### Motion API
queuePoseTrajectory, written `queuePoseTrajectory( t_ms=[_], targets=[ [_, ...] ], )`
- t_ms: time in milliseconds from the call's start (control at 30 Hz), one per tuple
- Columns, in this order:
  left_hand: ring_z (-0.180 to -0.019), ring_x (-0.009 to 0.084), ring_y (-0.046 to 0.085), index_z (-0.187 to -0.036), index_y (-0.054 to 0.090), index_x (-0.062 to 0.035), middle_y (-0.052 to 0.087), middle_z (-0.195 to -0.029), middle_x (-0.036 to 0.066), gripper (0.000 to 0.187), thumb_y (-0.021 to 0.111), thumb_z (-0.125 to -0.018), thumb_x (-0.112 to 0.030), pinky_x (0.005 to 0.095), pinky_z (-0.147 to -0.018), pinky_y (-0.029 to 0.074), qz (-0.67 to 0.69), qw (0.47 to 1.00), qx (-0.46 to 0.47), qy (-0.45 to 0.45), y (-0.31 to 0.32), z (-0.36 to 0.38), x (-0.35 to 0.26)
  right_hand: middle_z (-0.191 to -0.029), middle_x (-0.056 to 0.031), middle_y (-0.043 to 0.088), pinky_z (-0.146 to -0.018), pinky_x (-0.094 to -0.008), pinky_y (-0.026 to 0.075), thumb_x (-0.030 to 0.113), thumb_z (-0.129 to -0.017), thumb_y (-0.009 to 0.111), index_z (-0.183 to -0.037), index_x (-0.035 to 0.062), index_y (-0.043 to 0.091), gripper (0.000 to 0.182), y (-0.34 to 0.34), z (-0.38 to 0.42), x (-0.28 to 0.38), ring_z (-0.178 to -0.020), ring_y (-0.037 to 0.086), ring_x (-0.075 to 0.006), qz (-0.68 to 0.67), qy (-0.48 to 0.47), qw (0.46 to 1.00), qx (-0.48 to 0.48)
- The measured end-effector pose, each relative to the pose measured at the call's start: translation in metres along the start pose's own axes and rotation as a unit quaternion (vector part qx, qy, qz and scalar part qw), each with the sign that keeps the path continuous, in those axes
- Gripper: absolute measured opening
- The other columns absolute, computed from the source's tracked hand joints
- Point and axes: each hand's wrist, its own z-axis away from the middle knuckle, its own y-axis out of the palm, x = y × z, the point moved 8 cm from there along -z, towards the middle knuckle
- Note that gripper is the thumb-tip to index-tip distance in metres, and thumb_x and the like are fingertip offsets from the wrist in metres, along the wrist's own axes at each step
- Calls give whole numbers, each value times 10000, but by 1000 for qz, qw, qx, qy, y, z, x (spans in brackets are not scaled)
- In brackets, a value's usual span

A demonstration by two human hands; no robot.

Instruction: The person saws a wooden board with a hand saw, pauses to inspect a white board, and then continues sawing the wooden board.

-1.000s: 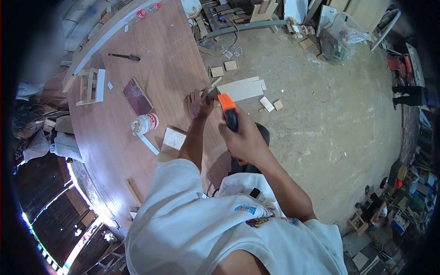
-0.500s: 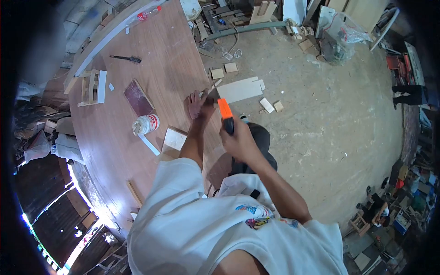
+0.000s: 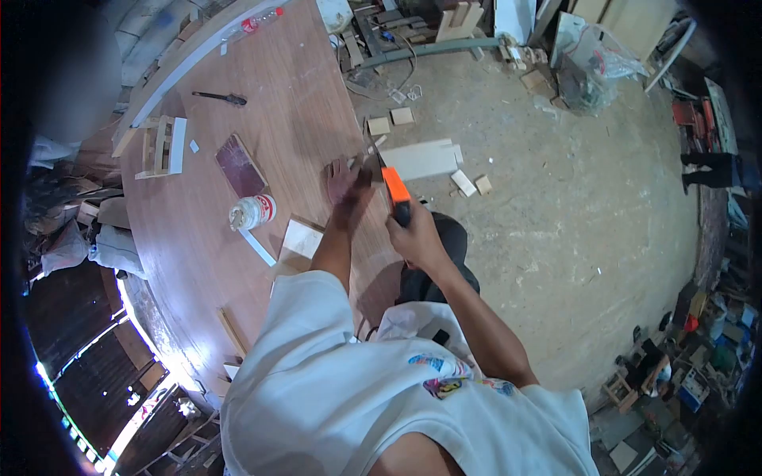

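Observation:
My right hand (image 3: 412, 238) is closed around the orange and black handle of a handsaw (image 3: 394, 184), just off the table's edge. The thin dark blade points up and to the left past the edge, partly hard to see. Close to it, my left hand (image 3: 347, 187) presses down at the table edge with its fingers spread. A small brownish piece, perhaps wood, shows between that hand and the saw; its shape is mostly hidden.
On the wooden table (image 3: 294, 103) are a dark reddish board (image 3: 240, 165), a white tub (image 3: 252, 213), a black-handled tool (image 3: 220, 98), a small wooden frame (image 3: 161, 147) and a plastic bottle (image 3: 252, 24). A pale board (image 3: 421, 159) and several offcuts lie on the floor.
My right hand and the saw have shifted slightly to the right, and more of the blade shows. My left hand stays at the table edge.

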Motion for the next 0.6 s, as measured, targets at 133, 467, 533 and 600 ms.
queuePoseTrajectory(
  t_ms=[133,467,533,600],
  targets=[
    [-1042,274,517,-1200,556,-289,513,-1068,75,438,603,-766,-325,452,-930,419,3,1000,-10,-17,-19,-2,-7,-646,-139,472,-596,-334,432,7,-753,551,-943,-16,517,194,-20,57,59,-604,482,-170,-1,-24,1000,3],
    [-988,244,519,-1156,570,-273,505,-1032,51,390,591,-767,-297,432,-889,421,-6,999,-35,-29,-23,-2,-3,-651,-63,474,-577,-304,421,34,-785,548,-882,-6,506,113,6,-10,-3,-618,469,-135,30,-38,999,21],
    [-963,241,520,-1159,562,-275,502,-1015,50,391,594,-771,-314,428,-870,426,-85,995,-57,-6,-11,-2,0,-660,-72,474,-591,-302,422,27,-779,546,-885,-8,504,119,-1,13,19,-631,471,-136,14,-38,999,13],
    [-945,239,520,-1168,551,-278,498,-1001,47,383,579,-786,-305,425,-854,431,-39,997,-69,-17,-40,-8,-12,-670,-81,475,-605,-300,423,21,-774,544,-889,-10,502,126,-12,45,52,-643,472,-137,-2,-34,999,6]
  ],
)
